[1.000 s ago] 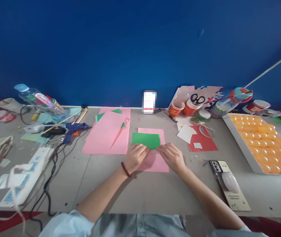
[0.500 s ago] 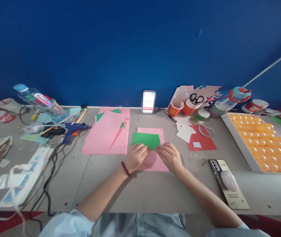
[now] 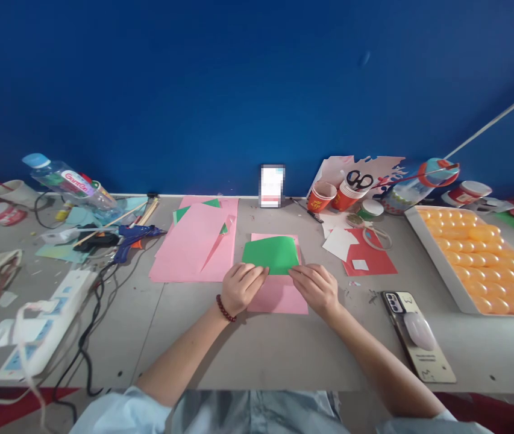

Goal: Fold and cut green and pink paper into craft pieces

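Note:
A green sheet of paper [image 3: 271,253] lies over a smaller pink sheet [image 3: 279,296] in front of me, its upper right edge slightly raised. My left hand [image 3: 242,286], with a dark red bead bracelet at the wrist, pinches the near edge of the green paper toward its left side. At the near right corner, my right hand [image 3: 317,286] pinches the same sheet with fingertips together. The fingers partly cover both near corners. Below the hands the pink sheet rests flat on the grey table [image 3: 257,355].
Left are large pink sheets [image 3: 188,247], a blue glue gun [image 3: 134,238], a power strip [image 3: 49,325] and a bottle [image 3: 71,181]. Right are paper cups [image 3: 322,196], scissors [image 3: 360,179], red paper [image 3: 376,259], a phone [image 3: 419,337] and a tray of orange balls [image 3: 478,259].
My hands have moved apart along the green paper's near edge, the left one leftward and the right one slightly right. More of the green sheet shows now, and its upper right has lifted slightly.

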`<action>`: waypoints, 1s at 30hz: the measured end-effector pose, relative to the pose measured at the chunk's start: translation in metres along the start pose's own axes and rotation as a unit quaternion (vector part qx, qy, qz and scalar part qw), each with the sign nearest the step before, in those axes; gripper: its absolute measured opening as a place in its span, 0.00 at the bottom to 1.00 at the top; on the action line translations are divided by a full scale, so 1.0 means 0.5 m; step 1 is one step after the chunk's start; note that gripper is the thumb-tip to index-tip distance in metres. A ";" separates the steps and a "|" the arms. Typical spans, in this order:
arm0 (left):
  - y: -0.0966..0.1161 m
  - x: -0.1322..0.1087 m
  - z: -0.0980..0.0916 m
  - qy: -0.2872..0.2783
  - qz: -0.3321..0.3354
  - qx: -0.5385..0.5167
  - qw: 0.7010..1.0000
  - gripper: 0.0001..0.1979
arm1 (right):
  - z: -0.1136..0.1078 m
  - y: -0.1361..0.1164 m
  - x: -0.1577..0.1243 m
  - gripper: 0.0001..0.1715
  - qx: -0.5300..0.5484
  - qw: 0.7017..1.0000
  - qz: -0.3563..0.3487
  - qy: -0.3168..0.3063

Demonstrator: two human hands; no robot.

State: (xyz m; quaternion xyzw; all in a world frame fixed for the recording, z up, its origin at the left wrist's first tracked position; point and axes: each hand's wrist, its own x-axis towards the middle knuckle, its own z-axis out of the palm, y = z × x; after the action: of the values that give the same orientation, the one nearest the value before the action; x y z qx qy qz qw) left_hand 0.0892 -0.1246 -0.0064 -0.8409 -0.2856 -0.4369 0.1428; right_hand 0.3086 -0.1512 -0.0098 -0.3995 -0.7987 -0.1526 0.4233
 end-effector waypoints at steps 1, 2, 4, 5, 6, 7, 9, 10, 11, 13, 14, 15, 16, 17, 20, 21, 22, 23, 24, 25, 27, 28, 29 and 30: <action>0.000 0.001 -0.001 0.000 0.002 0.003 1.000 0.07 | 0.001 0.001 0.000 0.16 -0.006 1.000 0.000 -0.005; 0.000 0.003 -0.002 -0.001 0.003 0.007 1.000 0.07 | 0.001 0.001 0.001 0.15 -0.011 1.000 0.001 -0.011; 0.000 0.007 -0.004 -0.009 0.000 0.014 1.000 0.06 | 0.003 0.001 0.002 0.14 -0.013 1.000 0.005 -0.025; 0.000 0.008 -0.004 -0.015 -0.001 0.018 1.000 0.05 | 0.003 0.001 0.004 0.13 -0.012 0.999 0.007 -0.033; 0.000 0.009 -0.003 -0.024 0.000 0.020 1.000 0.05 | 0.004 0.000 0.006 0.12 -0.010 0.999 0.007 -0.039; 0.001 0.010 -0.002 -0.035 0.003 0.022 0.999 0.05 | 0.004 -0.002 0.008 0.11 -0.008 0.999 0.007 -0.043; 0.004 0.009 0.002 -0.058 0.010 0.019 0.998 0.05 | 0.004 -0.005 0.012 0.10 -0.004 0.999 0.004 -0.046; 0.005 0.008 0.004 -0.068 0.009 0.011 0.998 0.05 | 0.004 -0.007 0.013 0.09 -0.002 0.999 0.004 -0.047; 0.007 0.006 0.007 -0.077 0.005 0.001 0.997 0.05 | 0.005 -0.009 0.015 0.09 0.001 0.999 0.004 -0.051; 0.012 0.002 0.013 -0.087 -0.014 -0.024 0.996 0.05 | 0.006 -0.012 0.016 0.07 0.009 0.998 0.006 -0.062; 0.014 0.000 0.016 -0.090 -0.025 -0.035 0.995 0.05 | 0.007 -0.013 0.016 0.07 0.014 0.998 0.006 -0.069; 0.015 -0.002 0.018 -0.093 -0.033 -0.043 0.994 0.05 | 0.009 -0.014 0.016 0.07 0.019 0.997 0.005 -0.075; 0.017 -0.004 0.019 -0.095 -0.037 -0.048 0.994 0.05 | 0.011 -0.015 0.015 0.07 0.024 0.996 0.003 -0.080; 0.018 -0.005 0.020 -0.096 -0.039 -0.053 0.993 0.05 | 0.013 -0.016 0.014 0.07 0.029 0.996 0.003 -0.084; 0.022 -0.007 0.021 -0.102 -0.044 -0.065 0.992 0.05 | 0.017 -0.018 0.010 0.07 0.048 0.995 0.017 -0.085; 0.023 -0.008 0.022 -0.105 -0.049 -0.070 0.991 0.05 | 0.019 -0.019 0.008 0.07 0.053 0.995 0.026 -0.082; 0.024 -0.009 0.022 -0.109 -0.056 -0.075 0.990 0.05 | 0.020 -0.020 0.007 0.07 0.056 0.995 0.034 -0.079; 0.024 -0.010 0.023 -0.112 -0.065 -0.083 0.988 0.05 | 0.020 -0.020 0.006 0.07 0.058 0.995 0.041 -0.076; 0.025 -0.010 0.024 -0.114 -0.074 -0.091 0.987 0.05 | 0.021 -0.021 0.005 0.08 0.060 0.994 0.046 -0.074; 0.025 -0.011 0.025 -0.115 -0.083 -0.100 0.985 0.05 | 0.021 -0.022 0.004 0.08 0.061 0.994 0.049 -0.073; 0.026 -0.013 0.027 -0.117 -0.093 -0.116 0.982 0.05 | 0.023 -0.024 0.004 0.09 0.066 0.994 0.056 -0.072; 0.026 -0.013 0.028 -0.120 -0.094 -0.122 0.981 0.05 | 0.023 -0.026 0.004 0.09 0.071 0.993 0.060 -0.071; 0.026 -0.013 0.028 -0.123 -0.093 -0.126 0.980 0.05 | 0.024 -0.027 0.005 0.09 0.077 0.992 0.064 -0.071; 0.026 -0.013 0.028 -0.127 -0.092 -0.129 0.979 0.06 | 0.025 -0.028 0.005 0.09 0.084 0.992 0.069 -0.072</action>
State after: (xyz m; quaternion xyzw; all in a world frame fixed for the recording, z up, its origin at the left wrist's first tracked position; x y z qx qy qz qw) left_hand 0.1032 -0.1302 -0.0197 -0.8710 -0.3192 -0.3707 -0.0451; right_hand 0.2901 -0.1515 -0.0140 -0.4264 -0.8076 -0.0268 0.4064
